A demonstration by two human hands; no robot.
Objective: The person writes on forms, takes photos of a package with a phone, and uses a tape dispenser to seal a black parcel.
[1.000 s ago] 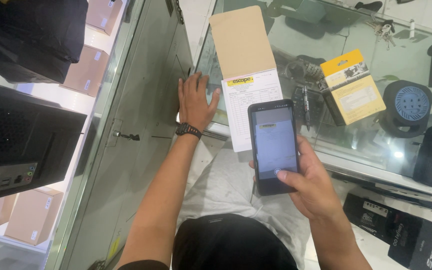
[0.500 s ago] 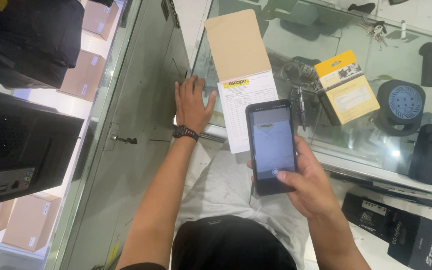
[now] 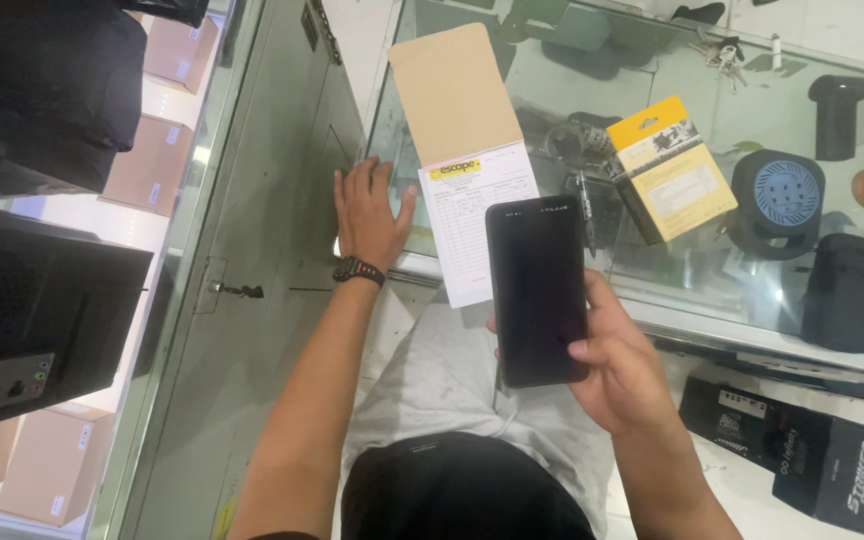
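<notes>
Right of centre in the frame, the right hand (image 3: 620,375) has its fingers curled around a black smartphone (image 3: 538,290), the thumb lying across the lower right edge of the glass. The phone stands nearly upright in the picture, its long axis running from the hand up toward the printed receipt pad (image 3: 474,210); its top overlaps the pad's lower right corner. The screen is dark now, where half a second ago it was lit and showing a page.

Left of the pad, the left hand (image 3: 367,215) lies flat with fingers spread open on the corner of the glass counter (image 3: 772,300), its thumb pointing at the pad's left edge, close to it but apart. A dark wristwatch (image 3: 358,270) circles that wrist. This hand is nearer the pad than the phone hand and has not shifted.

Further right on the glass lie a yellow-carded package (image 3: 670,170) and a round black reel with a blue face (image 3: 780,200). Far left stands a black computer case (image 3: 32,310).
</notes>
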